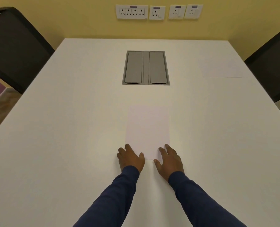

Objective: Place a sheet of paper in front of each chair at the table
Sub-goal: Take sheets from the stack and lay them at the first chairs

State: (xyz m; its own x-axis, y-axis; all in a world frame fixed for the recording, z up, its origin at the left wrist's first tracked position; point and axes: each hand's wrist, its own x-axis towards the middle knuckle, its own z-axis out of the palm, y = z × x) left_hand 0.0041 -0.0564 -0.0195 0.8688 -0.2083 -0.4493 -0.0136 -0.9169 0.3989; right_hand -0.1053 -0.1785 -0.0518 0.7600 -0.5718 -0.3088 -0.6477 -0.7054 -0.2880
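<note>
A white sheet of paper (147, 130) lies flat on the white table (62, 128), lengthwise in front of me. My left hand (130, 158) rests flat at the sheet's near left corner, fingers spread. My right hand (169, 161) rests flat at the near right corner, its fingertips on the paper's edge. Neither hand grips anything. A second sheet (221, 68) lies at the far right of the table, in front of the right black chair (273, 66). The left black chair (13, 46) has bare table in front of it.
A grey cable box with two closed lids (145, 68) is set into the table's middle. Behind the table's far edge rises a yellow wall with several white sockets (158, 12). Floor shows past the table's left edge.
</note>
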